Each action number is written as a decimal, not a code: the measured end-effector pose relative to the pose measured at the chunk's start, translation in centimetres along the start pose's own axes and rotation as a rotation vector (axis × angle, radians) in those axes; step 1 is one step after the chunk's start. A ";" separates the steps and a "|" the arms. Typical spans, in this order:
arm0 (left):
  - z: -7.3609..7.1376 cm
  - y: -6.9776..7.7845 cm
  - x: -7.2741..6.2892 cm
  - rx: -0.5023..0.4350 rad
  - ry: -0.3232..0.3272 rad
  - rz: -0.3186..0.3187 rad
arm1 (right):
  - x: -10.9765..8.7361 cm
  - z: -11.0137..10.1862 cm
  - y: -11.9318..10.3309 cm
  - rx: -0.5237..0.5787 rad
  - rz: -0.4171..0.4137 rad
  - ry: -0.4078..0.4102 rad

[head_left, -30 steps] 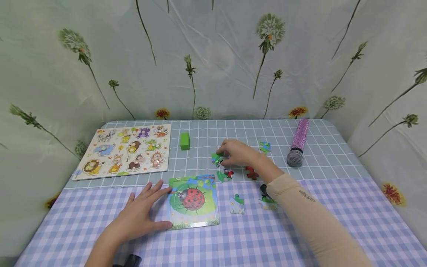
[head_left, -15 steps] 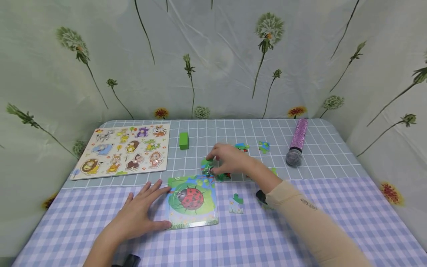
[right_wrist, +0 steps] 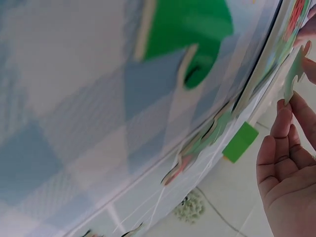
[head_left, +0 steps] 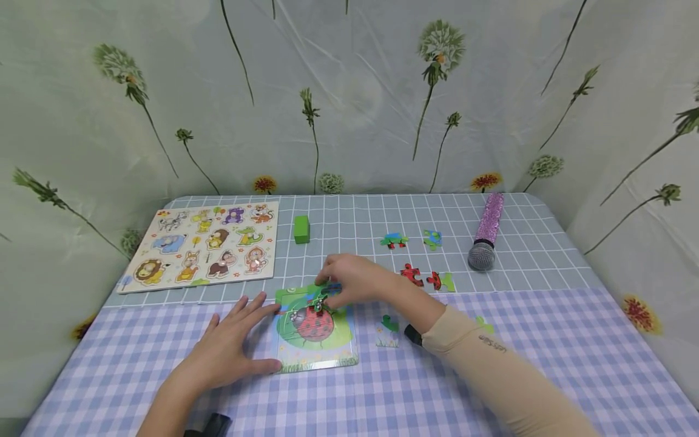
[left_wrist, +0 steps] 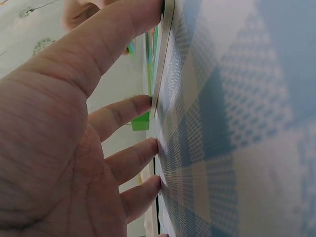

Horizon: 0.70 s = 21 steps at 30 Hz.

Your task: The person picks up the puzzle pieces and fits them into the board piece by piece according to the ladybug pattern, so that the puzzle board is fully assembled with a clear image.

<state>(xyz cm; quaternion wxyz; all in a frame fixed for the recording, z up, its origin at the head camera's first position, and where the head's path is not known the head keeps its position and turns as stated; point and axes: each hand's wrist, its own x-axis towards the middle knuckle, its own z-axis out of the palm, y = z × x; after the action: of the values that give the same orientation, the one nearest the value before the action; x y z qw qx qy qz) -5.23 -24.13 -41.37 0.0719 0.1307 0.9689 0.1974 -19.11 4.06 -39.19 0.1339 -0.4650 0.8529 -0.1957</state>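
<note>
Presently, the right hand (head_left: 357, 280) holds a puzzle piece (head_left: 317, 303) over the upper part of the ladybird board (head_left: 338, 350). Its fingers are clamped on the piece – thumb on one side, fingertips opposite. Whether the piece touches the board cannot be told.

The left hand (head_left: 226, 349) lies at the left side of the board with fingers spread apart; the thumb meets the lower left corner and the index fingertip meets the left edge, higher up. The board lies mostly on a checked cloth (head_left: 415, 400), which covers the near part of the counter (head_left: 532, 243).

A green-and-white piece (head_left: 387, 340) lies to the right of the board. Farther right are a red piece (head_left: 412, 275) and, beside it, a red-and-green piece (head_left: 437, 281). Two blue-and-green pieces (head_left: 432, 239) lie beyond these – short of the pink microphone (head_left: 488, 224). A green block (head_left: 301, 229) stands behind the ladybird board, near the animal board (head_left: 233, 247) at the far left.
</note>
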 end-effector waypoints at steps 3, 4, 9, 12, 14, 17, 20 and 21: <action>0.0 0.0 0.0 -0.001 -0.003 -0.003 | 0.4 0.3 -0.4 -0.011 -0.005 -0.008; 0.0 0.0 0.0 0.001 -0.006 -0.006 | 0.6 0.4 -0.5 -0.016 -0.008 -0.009; -0.1 0.0 0.1 0.005 -0.018 -0.014 | 1.1 0.7 -1.0 -0.035 -0.016 -0.020; -0.1 0.0 0.2 0.005 -0.024 -0.016 | 1.3 0.7 -1.3 -0.026 -0.009 -0.030; -0.1 0.0 0.3 0.006 -0.027 -0.017 | 1.5 0.7 -1.5 -0.024 -0.010 -0.036; -0.1 0.0 0.3 0.006 -0.034 -0.023 | 2.0 0.8 -1.8 -0.042 -0.017 -0.047; 0.0 0.0 0.2 0.005 -0.035 -0.028 | 2.4 1.0 -2.0 -0.065 -0.015 -0.068; 0.0 0.0 0.2 0.003 -0.035 -0.029 | 2.5 1.1 -2.1 -0.070 -0.012 -0.074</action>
<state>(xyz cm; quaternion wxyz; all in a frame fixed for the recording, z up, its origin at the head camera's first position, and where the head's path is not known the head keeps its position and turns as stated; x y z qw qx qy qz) -5.42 -24.07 -41.41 0.0913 0.1203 0.9696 0.1924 -18.46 0.69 -39.29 0.1478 -0.4815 0.8509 -0.1491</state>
